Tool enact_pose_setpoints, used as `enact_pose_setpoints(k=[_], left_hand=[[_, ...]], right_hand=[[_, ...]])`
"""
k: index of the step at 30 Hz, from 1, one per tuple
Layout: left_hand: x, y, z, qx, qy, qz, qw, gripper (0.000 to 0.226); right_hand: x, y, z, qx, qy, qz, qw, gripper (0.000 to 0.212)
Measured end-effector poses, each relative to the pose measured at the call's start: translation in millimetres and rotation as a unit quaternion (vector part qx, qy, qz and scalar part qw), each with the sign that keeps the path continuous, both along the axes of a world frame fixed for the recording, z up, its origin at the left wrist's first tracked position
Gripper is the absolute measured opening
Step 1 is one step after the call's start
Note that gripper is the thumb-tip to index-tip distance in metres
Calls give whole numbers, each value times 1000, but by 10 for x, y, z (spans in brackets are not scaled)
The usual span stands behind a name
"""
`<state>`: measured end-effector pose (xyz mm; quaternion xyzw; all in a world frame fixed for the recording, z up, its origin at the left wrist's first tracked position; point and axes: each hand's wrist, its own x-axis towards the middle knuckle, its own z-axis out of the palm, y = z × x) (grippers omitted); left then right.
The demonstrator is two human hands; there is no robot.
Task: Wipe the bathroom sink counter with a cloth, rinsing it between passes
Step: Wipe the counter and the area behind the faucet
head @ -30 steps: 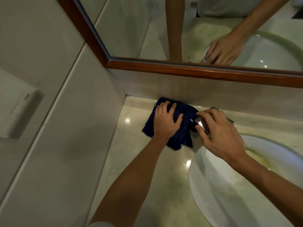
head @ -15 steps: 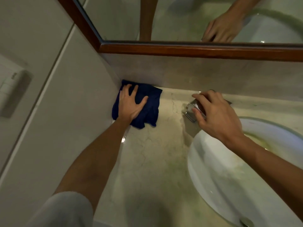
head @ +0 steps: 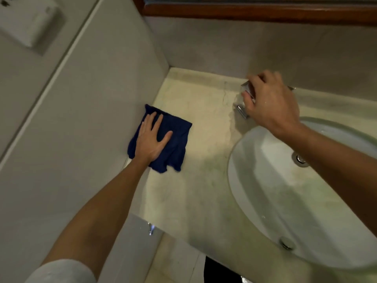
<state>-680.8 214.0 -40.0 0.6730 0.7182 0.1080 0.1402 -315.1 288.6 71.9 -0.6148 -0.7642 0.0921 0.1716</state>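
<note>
Left of the sink basin point(head: 265, 180), I see my left hand point(head: 150, 142) pressing flat, fingers straight, on the crumpled dark blue cloth point(head: 173, 139), which lies on the counter point(head: 200, 180) against the side wall. Behind the basin, my right hand point(head: 269, 103) curls around a chrome fixture point(head: 242, 110), mostly hidden.

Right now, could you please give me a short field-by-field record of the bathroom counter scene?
cloth: dark blue cloth, flat on the pale marble counter, against the left wall
left hand: left hand presses the cloth, fingers straight
right hand: right hand curled over the chrome tap
basin: white oval basin, right of the cloth
water: none seen running
</note>
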Motion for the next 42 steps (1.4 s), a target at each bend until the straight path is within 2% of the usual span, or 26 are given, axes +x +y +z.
enact_pose_setpoints(k=[8,14,18,24,28,31,36,40,42], left_hand=[[-427,-1654,1,-5,22,40,999,75],[-172,-1741,-1,-17,48,83,995,76],[379,-1883,17,-28,41,77,996,74],[1821,-2303,51,-38,23,40,998,77],[2819,-2551,106,-68,52,46,995,80],[3203,-2633,109,-80,44,69,993,79],[2943,-2576,179,-82,-15,78,993,77],[1965,-2459,105,-38,-14,133,990,73],[1420,-2367,115,-44,8,119,992,72]], right_hand=[[-11,-7,42,-6,2,8,1000,42],[-12,7,31,-10,5,18,1000,45],[-25,9,37,-13,-9,21,1000,47],[-24,-24,61,-8,-17,8,1000,46],[-38,-43,96,-14,-22,7,1000,45],[-31,-47,101,-18,-25,5,1000,44],[-3,-43,105,-20,-11,15,1000,43],[-12,-60,129,-21,-5,14,1000,42],[-23,-60,142,-23,-14,12,1000,43]])
